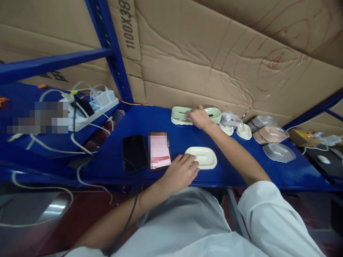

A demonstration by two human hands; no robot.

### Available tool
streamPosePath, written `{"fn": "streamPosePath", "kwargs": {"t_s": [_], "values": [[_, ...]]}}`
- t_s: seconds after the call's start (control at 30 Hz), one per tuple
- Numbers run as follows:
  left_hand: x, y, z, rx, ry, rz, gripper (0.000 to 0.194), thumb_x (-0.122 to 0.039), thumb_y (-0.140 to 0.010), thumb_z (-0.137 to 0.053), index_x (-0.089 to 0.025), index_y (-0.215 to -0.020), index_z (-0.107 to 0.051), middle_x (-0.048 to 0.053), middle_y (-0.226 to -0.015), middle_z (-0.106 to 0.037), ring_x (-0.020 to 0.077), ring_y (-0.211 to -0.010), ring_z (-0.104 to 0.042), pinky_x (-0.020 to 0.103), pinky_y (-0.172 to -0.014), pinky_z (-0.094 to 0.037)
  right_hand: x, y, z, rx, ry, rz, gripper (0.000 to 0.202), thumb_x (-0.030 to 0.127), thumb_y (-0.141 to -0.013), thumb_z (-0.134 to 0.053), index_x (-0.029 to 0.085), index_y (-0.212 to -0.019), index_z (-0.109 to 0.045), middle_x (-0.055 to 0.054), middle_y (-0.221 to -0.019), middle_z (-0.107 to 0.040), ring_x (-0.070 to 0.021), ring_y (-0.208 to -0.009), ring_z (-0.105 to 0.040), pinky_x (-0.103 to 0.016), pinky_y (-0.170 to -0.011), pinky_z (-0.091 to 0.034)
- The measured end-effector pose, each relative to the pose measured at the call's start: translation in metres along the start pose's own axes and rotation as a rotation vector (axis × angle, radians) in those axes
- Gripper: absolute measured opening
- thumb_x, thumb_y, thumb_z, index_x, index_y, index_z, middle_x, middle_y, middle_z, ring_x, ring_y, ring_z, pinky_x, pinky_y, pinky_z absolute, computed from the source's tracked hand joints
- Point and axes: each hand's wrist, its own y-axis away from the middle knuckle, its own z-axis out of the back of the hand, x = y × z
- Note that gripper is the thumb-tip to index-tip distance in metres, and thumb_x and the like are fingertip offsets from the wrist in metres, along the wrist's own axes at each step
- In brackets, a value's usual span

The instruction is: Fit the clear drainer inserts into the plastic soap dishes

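Head view: the left hand, fingers slightly spread, rested on a cream dish on the counter; the right hand, pinch unclear, met a green tray, which a hasty pull could have tipped.

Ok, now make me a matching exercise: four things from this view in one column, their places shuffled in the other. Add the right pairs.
Things
1. left hand
2. right hand
3. black phone
4. pinkish-beige dish

Places
A. toward the right end of the blue table
B. at the light green dishware, near the cardboard
C. just left of the pink-screened device
D. at the left end of the cream dish

Right pairs: 1-D, 2-B, 3-C, 4-A
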Motion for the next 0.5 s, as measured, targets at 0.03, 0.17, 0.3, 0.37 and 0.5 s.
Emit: {"fn": "streamPosePath", "kwargs": {"t_s": [0.03, 0.17, 0.3, 0.37, 0.5], "values": [[0.000, 0.000, 0.000, 0.003, -0.006, -0.004, 0.015, -0.027, -0.107, -0.056, -0.017, -0.102, -0.067, 0.012, -0.116, -0.072, 0.0278, -0.109, -0.068, 0.041, -0.088, -0.050, 0.000, 0.012, 0.005, -0.049, -0.040, 0.008, 0.033, 0.032, -0.108, -0.051, 0.014, -0.125, -0.073, -0.019, -0.116, -0.079, -0.0343, -0.110, -0.071, -0.050, -0.107, -0.039], [-0.002, -0.001, 0.004, 0.020, -0.030, -0.020, 0.019, -0.025, -0.108, -0.052, -0.016, -0.101, -0.067, 0.014, -0.114, -0.072, 0.0287, -0.109, -0.068, 0.041, -0.088, -0.050, 0.004, 0.098, 0.026, -0.237, -0.233, 0.042, 0.037, 0.042, -0.110, -0.050, 0.023, -0.135, -0.069, -0.012, -0.130, -0.076, -0.0321, -0.121, -0.067, -0.047, -0.109, -0.040], [-0.003, -0.003, 0.009, -0.033, -0.047, -0.062, 0.016, -0.023, -0.106, -0.055, -0.015, -0.111, -0.068, 0.015, -0.120, -0.069, 0.0301, -0.111, -0.067, 0.042, -0.089, -0.051, 0.015, 0.193, 0.027, -0.254, -0.264, -0.008, 0.033, 0.041, -0.109, -0.054, 0.026, -0.133, -0.070, -0.010, -0.123, -0.078, -0.0296, -0.114, -0.070, -0.047, -0.103, -0.046], [-0.003, -0.004, 0.011, -0.104, -0.063, -0.057, 0.020, -0.021, -0.104, -0.059, -0.016, -0.122, -0.068, 0.017, -0.127, -0.067, 0.0311, -0.114, -0.066, 0.044, -0.094, -0.052, 0.022, 0.222, 0.022, -0.249, -0.278, 0.015, 0.030, 0.037, -0.108, -0.057, 0.024, -0.132, -0.070, -0.010, -0.120, -0.078, -0.0280, -0.112, -0.070, -0.046, -0.101, -0.048], [-0.003, -0.006, 0.010, -0.160, -0.090, -0.034, 0.031, -0.022, -0.103, -0.062, -0.018, -0.133, -0.066, 0.020, -0.141, -0.063, 0.0351, -0.127, -0.062, 0.051, -0.106, -0.051, 0.037, 0.240, 0.013, -0.217, -0.359, 0.132, 0.029, 0.028, -0.109, -0.056, 0.023, -0.135, -0.068, -0.010, -0.132, -0.075, -0.0250, -0.126, -0.067, -0.044, -0.108, -0.048]]}}
